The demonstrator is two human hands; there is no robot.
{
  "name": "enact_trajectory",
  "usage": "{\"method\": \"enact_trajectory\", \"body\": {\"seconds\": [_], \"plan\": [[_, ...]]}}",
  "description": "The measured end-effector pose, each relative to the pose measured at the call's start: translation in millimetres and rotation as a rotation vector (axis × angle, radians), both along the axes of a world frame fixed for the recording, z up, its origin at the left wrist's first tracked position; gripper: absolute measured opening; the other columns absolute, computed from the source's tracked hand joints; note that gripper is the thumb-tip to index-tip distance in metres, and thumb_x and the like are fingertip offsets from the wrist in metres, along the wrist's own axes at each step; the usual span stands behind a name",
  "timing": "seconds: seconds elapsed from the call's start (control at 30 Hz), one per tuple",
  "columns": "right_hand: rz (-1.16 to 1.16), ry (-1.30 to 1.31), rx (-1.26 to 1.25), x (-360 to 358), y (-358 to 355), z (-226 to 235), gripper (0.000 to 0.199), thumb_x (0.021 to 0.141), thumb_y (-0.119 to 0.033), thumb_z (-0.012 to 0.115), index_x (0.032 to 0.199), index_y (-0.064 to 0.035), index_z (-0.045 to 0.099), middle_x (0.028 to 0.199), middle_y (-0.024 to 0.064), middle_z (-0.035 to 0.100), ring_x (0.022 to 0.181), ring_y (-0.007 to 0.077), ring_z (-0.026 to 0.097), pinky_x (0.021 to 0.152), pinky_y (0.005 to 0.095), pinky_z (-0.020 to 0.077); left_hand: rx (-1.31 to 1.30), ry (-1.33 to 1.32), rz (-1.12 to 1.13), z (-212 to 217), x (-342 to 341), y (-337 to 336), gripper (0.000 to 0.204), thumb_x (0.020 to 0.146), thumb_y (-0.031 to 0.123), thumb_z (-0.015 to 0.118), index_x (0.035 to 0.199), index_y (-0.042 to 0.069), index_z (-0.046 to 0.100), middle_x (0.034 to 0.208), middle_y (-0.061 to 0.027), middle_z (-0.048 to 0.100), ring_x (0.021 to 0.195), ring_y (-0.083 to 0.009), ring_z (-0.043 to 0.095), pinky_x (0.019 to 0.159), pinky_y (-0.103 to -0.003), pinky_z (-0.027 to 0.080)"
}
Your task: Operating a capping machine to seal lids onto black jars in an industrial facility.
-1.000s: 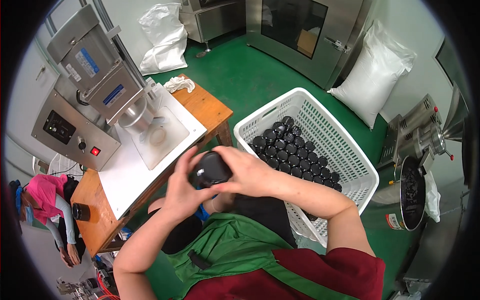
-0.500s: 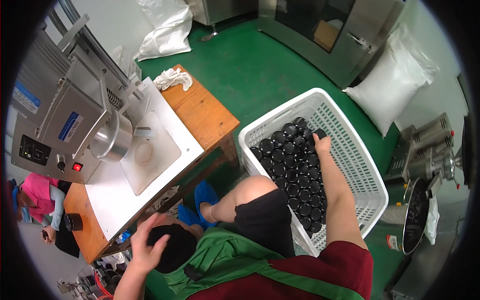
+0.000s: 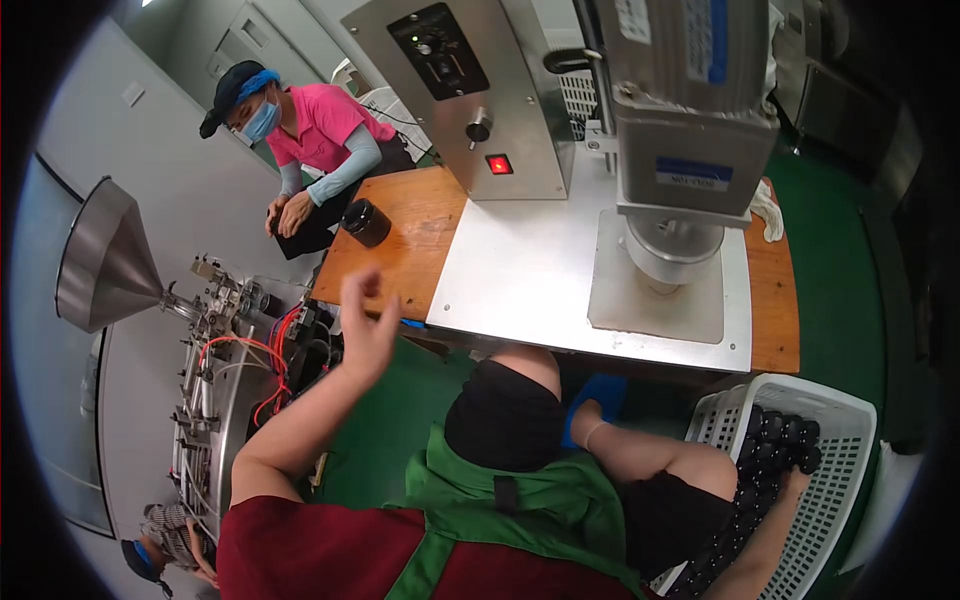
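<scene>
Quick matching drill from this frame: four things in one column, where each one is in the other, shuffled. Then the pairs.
Things
1. small black round jar
2. white plastic lattice basket
3. person's empty left hand
4. shiny steel cone funnel

Places
A. on the green floor at lower right, holding many black jars
B. raised in the air by the near edge of the wooden table
C. on the wooden tabletop in front of the co-worker in a pink shirt
D. at far left, on the wired machine

Pairs: 1-C, 2-A, 3-B, 4-D
</scene>
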State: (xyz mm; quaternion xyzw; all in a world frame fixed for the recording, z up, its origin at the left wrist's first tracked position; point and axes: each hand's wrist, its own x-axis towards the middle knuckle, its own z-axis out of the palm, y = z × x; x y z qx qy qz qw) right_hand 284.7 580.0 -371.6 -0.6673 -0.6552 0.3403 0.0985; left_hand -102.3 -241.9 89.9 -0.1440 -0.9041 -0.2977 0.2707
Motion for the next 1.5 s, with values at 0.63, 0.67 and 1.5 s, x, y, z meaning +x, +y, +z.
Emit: {"method": "enact_trajectory", "body": {"seconds": [0.63,0.67,1.5], "plan": [[0.679,0.684,0.288,-134.8,-314.1,416.2,0.034,0.092,0.001,0.059,0.125,0.0068,0.056,0.117,0.0181,0.067,0.105,0.0210,0.066,0.091,0.0308,0.0518,0.745,-0.408,-0.551,47.3,-40.4,40.4,0.083,0.072,0.000,0.079,0.143,0.009,0.036,0.118,-0.0115,0.056,0.102,-0.0203,0.061,0.089,-0.030,0.052],[0.795,0.785,0.326,-147.3,-335.7,434.4,0.032,0.091,0.001,0.059,0.123,0.0049,0.059,0.115,0.0160,0.069,0.102,0.0188,0.067,0.088,0.0301,0.0528,0.600,-0.378,-0.614,57.2,-27.9,55.7,0.090,0.069,0.001,0.081,0.145,0.010,0.033,0.118,-0.0124,0.055,0.103,-0.0217,0.061,0.091,-0.032,0.052],[1.249,0.659,0.661,-295.0,-448.7,473.5,0.085,0.065,-0.019,0.087,0.136,0.0013,0.044,0.130,0.0212,0.053,0.124,0.0391,0.045,0.106,0.0456,0.0384,0.042,-0.501,-0.750,19.4,-15.7,215.3,0.128,0.062,0.029,0.089,0.152,-0.005,0.006,0.149,-0.0299,0.031,0.142,-0.0394,0.030,0.115,-0.046,0.020]]}}
